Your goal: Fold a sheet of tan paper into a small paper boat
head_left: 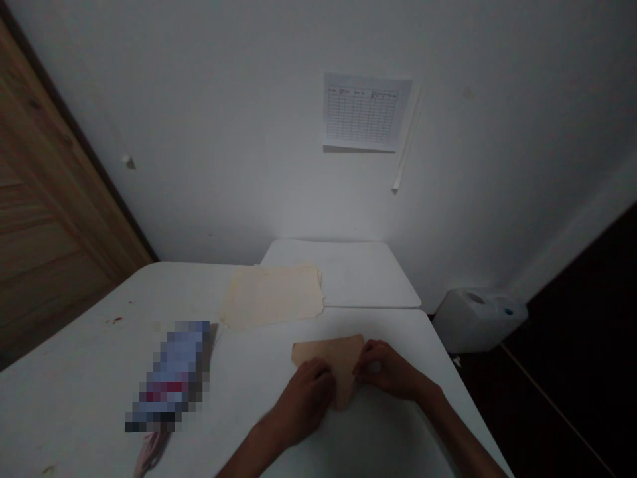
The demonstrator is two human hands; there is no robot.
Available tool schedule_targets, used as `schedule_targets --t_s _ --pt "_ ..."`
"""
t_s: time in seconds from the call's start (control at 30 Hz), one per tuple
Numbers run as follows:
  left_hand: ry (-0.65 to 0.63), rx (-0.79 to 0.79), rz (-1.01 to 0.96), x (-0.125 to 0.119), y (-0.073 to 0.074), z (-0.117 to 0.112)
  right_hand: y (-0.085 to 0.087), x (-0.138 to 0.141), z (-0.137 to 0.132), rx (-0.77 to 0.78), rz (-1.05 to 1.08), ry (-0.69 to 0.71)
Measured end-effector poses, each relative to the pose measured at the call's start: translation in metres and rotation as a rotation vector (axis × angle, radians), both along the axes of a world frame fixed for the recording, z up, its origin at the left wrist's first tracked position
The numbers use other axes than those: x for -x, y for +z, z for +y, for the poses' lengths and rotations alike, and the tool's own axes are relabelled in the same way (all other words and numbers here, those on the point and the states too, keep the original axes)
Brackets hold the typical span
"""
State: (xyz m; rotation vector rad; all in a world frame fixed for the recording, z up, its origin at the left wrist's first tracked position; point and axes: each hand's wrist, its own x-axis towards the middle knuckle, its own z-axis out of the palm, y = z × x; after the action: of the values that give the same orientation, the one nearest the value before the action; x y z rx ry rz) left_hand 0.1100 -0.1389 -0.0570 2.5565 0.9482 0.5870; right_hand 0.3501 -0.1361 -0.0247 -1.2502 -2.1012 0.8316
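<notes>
A tan sheet of paper (pixel 331 352), folded to a point toward me, lies on the white table (pixel 89 372). My left hand (pixel 303 398) presses on its left part with fingers curled. My right hand (pixel 388 372) pinches its right edge. A stack of cream sheets (pixel 271 295) lies farther back on the table.
A blurred-out flat object (pixel 172 375) lies at the left with something pink (pixel 149 451) under its near end. A second white table (pixel 348 272) stands against the wall. A printed chart (pixel 365 113) hangs on the wall. A white container (pixel 478 318) sits on the floor at right. A wooden door (pixel 44 219) is at left.
</notes>
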Motion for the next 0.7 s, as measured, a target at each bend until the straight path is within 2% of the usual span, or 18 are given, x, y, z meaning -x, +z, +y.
schedule_targets --t_s 0.13,0.23,0.57,0.7 --pt "-0.025 0.022 -0.093 0.007 -0.003 -0.003 -0.008 0.012 0.006 -0.065 -0.019 -0.088" --pt "-0.042 0.014 -0.11 0.008 -0.007 -0.005 -0.013 0.019 0.009 -0.13 -0.027 -0.089" --pt "-0.074 -0.064 -0.091 0.007 -0.02 -0.004 -0.029 0.031 0.023 -0.112 -0.047 -0.075" --pt "-0.063 -0.068 -0.095 0.006 -0.02 -0.006 -0.037 0.034 0.025 -0.12 -0.057 -0.136"
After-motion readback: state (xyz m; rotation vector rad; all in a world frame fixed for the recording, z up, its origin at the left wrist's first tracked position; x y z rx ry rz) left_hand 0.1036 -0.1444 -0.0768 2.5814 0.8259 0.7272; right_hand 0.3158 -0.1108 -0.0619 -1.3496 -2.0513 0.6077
